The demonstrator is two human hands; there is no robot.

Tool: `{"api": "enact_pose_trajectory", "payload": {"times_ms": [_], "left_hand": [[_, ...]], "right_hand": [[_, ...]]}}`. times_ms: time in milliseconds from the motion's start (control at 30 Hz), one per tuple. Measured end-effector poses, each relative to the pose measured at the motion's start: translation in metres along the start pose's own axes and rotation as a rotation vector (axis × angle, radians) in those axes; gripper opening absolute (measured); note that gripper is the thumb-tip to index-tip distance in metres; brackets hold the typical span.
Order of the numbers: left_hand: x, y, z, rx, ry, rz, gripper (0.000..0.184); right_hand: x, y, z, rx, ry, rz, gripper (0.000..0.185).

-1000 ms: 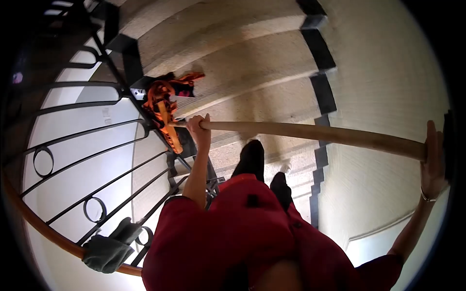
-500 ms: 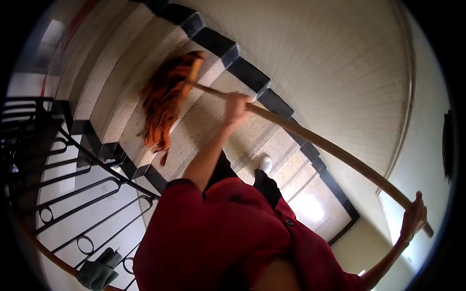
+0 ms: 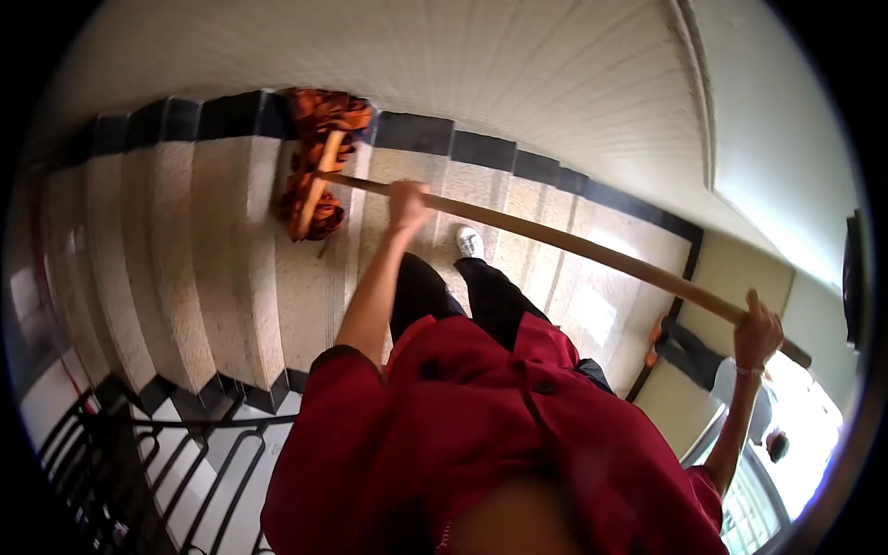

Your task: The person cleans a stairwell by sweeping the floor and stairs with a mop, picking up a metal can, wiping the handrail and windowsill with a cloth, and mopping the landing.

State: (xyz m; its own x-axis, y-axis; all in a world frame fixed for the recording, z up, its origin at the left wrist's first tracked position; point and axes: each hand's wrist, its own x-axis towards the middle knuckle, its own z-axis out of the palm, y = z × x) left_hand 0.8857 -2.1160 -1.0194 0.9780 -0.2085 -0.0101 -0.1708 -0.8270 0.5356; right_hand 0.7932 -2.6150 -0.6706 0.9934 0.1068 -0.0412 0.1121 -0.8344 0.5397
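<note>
Both hands are closed round one long wooden pole (image 3: pixel 555 240). The left hand (image 3: pixel 408 205) has it part-way along, on the mop's side; the right hand (image 3: pixel 758 331), with a bracelet (image 3: pixel 749 372) at the wrist, grasps it close to the butt, a short stub poking out past the fist.

At the pole's far end sits the mop head (image 3: pixel 320 199), an orange-yellow bar with dark orange strips bunched about it. It is down on the stairs (image 3: pixel 222 259), at the wall end of a step, its strips against the black skirting (image 3: pixel 416 134). (They blur a little, so I can't say how hard they press.)

From where I stand, I'd call the mopping under way and unfinished. The mop covers only the wall end; the rest of that step runs bare toward the railing (image 3: pixel 217 423), and more steps lie on either side. Which have been gone over I can't tell: the bright patch on the floor (image 3: pixel 592 319) may be damp or merely light.

Farther out, a white shoe (image 3: pixel 470 242) shows beneath the pole, and another person (image 3: pixel 692 357) in dark trousers is partly visible beyond the right hand.
</note>
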Motion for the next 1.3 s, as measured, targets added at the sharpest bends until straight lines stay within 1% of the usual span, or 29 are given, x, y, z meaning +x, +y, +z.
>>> {"api": "enact_pose_trajectory", "payload": {"times_ms": [100, 133, 167, 200, 267, 300, 333, 367, 400, 433, 467, 533, 600, 633, 667, 733, 767, 800, 833, 867, 900, 933, 967, 1000, 1033, 1100, 1233, 1267, 1300], "left_hand": [[0.004, -0.046, -0.025, -0.042, 0.002, -0.151, 0.016], [0.006, -0.067, -0.026, 0.096, 0.035, -0.097, 0.017], [0.008, -0.081, -0.020, 0.042, 0.131, -0.027, 0.018], [0.005, -0.088, -0.024, 0.001, 0.229, 0.041, 0.020], [0.003, -0.059, -0.040, 0.046, 0.159, -0.169, 0.019], [-0.003, -0.045, -0.042, -0.044, 0.309, -0.126, 0.018], [-0.008, -0.027, -0.048, -0.096, 0.257, -0.200, 0.014], [-0.018, -0.014, -0.045, -0.149, 0.291, -0.181, 0.012], [-0.027, -0.010, -0.024, -0.148, 0.349, -0.206, 0.008], [-0.041, -0.003, -0.003, -0.074, 0.502, -0.225, 0.007], [-0.062, 0.015, -0.019, -0.173, 0.452, -0.204, 0.006], [-0.111, 0.042, -0.038, -0.196, 0.495, -0.293, 0.008], [-0.168, 0.054, -0.031, -0.140, 0.462, -0.442, 0.009], [-0.199, 0.054, -0.023, -0.163, 0.532, -0.498, 0.013], [-0.229, 0.055, -0.015, -0.189, 0.596, -0.549, 0.018], [-0.288, 0.054, -0.016, -0.211, 0.562, -0.777, 0.015], [-0.317, 0.038, 0.023, -0.093, 0.830, -0.833, 0.017], [-0.349, 0.043, 0.005, -0.248, 0.839, -0.947, 0.019], [-0.388, 0.005, 0.064, -0.004, 0.965, -1.000, 0.016], [-0.426, -0.005, 0.068, 0.004, 0.841, -1.117, 0.017], [-0.454, -0.011, 0.077, 0.057, 0.944, -1.159, 0.022], [-0.469, -0.005, 0.063, 0.102, 0.820, -1.290, 0.028], [-0.482, -0.009, 0.072, 0.227, 0.877, -1.316, 0.031], [-0.474, 0.002, 0.054, 0.234, 0.929, -1.138, 0.033], [-0.461, 0.004, 0.056, 0.275, 1.093, -1.013, 0.032], [-0.436, 0.023, 0.050, 0.195, 0.897, -1.049, 0.028], [-0.363, 0.068, 0.071, 0.028, 0.695, -1.017, 0.034], [-0.346, 0.066, 0.096, 0.085, 0.582, -0.983, 0.030], [-0.313, 0.080, 0.101, 0.125, 0.590, -0.885, 0.030]], "right_hand": [[0.030, -0.057, -0.038, 0.015, -0.054, -0.008, 0.029], [0.041, -0.067, -0.040, 0.036, -0.065, -0.023, 0.031], [0.054, -0.075, -0.041, 0.065, -0.065, -0.051, 0.033], [0.059, -0.063, -0.037, 0.026, 0.092, -0.111, 0.035], [0.065, -0.024, -0.044, 0.014, 0.180, -0.156, 0.041], [0.070, -0.003, -0.059, -0.050, 0.192, -0.138, 0.040], [0.076, 0.022, -0.078, -0.117, 0.211, -0.123, 0.039], [0.081, 0.050, -0.090, -0.086, 0.300, -0.155, 0.034], [0.095, 0.096, -0.098, -0.250, 0.300, -0.328, 0.032], [0.104, 0.063, -0.149, -0.366, 0.391, -0.377, 0.019], [0.109, 0.021, -0.198, -0.478, 0.492, -0.431, 0.010], [0.137, 0.014, -0.224, -0.543, 0.534, -0.506, 0.010], [0.158, -0.018, -0.238, -0.472, 0.631, -0.658, 0.010], [0.160, -0.036, -0.247, -0.445, 0.671, -0.717, 0.010], [0.168, -0.058, -0.251, -0.485, 0.709, -0.754, 0.008], [0.178, -0.128, -0.254, -0.440, 0.899, -0.939, 0.007], [0.177, -0.168, -0.254, -0.339, 0.987, -1.049, 0.007], [0.170, -0.205, -0.250, -0.236, 1.067, -1.151, 0.009], [0.177, -0.221, -0.222, -0.162, 1.066, -1.165, 0.014], [0.164, -0.246, -0.216, -0.149, 1.124, -1.244, 0.025], [0.151, -0.271, -0.211, -0.140, 1.184, -1.321, 0.037], [0.117, -0.295, -0.226, -0.133, 1.201, -1.399, 0.029], [0.104, -0.306, -0.214, -0.085, 1.177, -1.316, 0.021], [0.106, -0.306, -0.207, 0.027, 1.268, -1.325, 0.015], [0.113, -0.297, -0.198, 0.043, 1.221, -1.302, 0.014], [0.123, -0.259, -0.164, 0.054, 1.128, -1.229, 0.013], [0.159, -0.164, -0.056, 0.111, 1.022, -1.045, 0.017], [0.174, -0.137, -0.030, 0.125, 1.024, -1.004, 0.018], [0.186, -0.106, -0.002, 0.083, 0.946, -0.938, 0.018]]}}
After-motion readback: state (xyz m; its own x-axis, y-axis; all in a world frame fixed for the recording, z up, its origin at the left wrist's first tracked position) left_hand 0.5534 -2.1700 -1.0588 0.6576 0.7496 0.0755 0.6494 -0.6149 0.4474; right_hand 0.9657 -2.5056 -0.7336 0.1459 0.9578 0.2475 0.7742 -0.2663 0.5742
